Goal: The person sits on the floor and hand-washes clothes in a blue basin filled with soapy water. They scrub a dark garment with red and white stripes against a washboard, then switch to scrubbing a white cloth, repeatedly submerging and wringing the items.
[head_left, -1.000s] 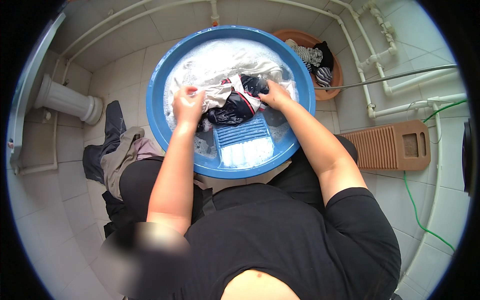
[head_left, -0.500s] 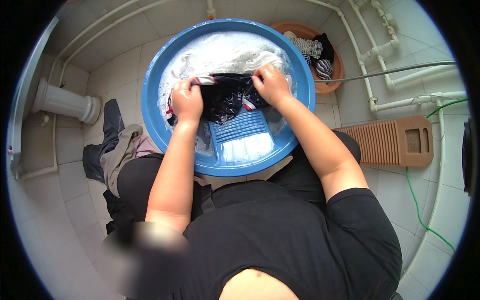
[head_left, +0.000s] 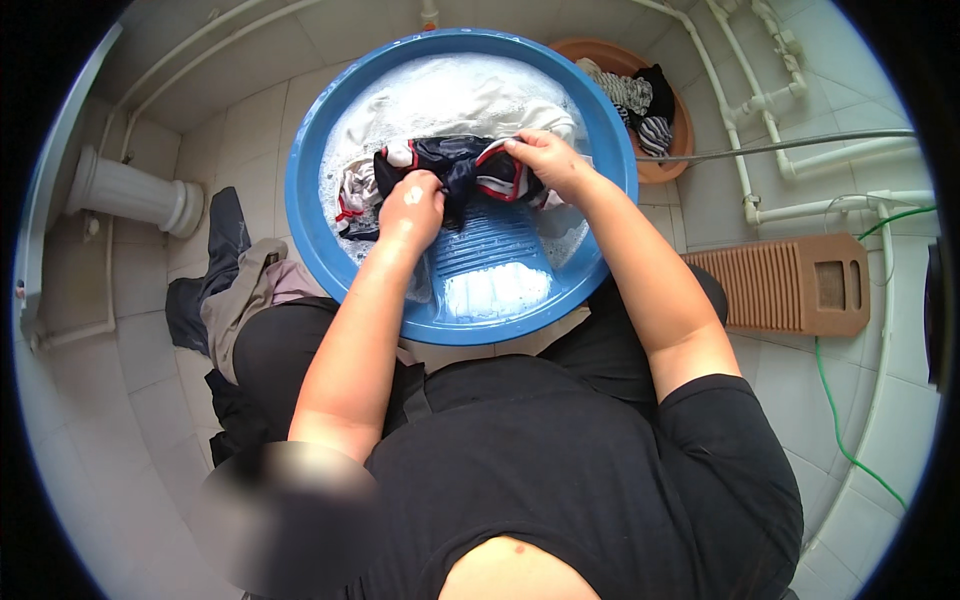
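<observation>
The left hand, curled closed, gripped a dark garment at eight o'clock. The right hand pinched its two-o'clock edge.

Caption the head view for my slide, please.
Left hand and right hand grip a dark garment in a sudsy blue basin.

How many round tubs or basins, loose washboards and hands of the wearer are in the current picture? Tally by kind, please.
Tubs or basins: 2 (blue tub, orange basin)
Loose washboards: 1 (brown washboard)
Hands: 2 (left hand, right hand)
Total: 5
</observation>
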Motion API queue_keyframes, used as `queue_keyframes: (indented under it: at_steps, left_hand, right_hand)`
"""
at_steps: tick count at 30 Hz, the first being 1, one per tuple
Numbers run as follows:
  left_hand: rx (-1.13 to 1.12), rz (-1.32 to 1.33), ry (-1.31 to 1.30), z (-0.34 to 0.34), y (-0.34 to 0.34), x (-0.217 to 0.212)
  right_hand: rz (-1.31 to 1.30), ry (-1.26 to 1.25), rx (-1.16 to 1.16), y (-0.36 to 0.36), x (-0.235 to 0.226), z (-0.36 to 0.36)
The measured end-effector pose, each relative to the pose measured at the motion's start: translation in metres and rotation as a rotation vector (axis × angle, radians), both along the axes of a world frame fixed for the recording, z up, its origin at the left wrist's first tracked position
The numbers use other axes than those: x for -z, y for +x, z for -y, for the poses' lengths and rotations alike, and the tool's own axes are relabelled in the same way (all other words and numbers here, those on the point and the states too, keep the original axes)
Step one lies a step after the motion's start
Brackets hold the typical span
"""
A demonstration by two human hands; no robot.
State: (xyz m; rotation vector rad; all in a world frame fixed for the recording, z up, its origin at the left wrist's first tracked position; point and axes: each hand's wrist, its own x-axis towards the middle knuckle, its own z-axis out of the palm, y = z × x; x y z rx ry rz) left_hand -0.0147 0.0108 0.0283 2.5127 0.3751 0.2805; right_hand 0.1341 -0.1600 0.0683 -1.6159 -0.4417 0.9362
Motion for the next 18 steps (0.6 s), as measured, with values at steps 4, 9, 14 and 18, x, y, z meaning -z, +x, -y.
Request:
queue_keyframes:
  at_steps: [4, 9, 14, 18]
  left_hand:
    - [-0.339, 0.335, -0.642, -0.026, 0.01, -0.008]
    - [-0.571, 0.586, 0.044, -0.031, 0.007, -0.023]
    - [0.188, 0.232, -0.563, 0.023, 0.003, -0.055]
    - [0.116, -0.085, -0.104, 0.006, -0.003, -0.024]
  right_hand:
    - [-0.222, 0.283, 0.047, 0.006, -0.033, 0.005]
    - [-0.35, 0.433, -0.03, -0.012, -0.075, 0.002]
    - [-0.318, 0.451, 0.0, -0.026, -0.09, -0.002]
    - [-0.284, 0.593, 0.076, -0.005, -0.086, 0.006]
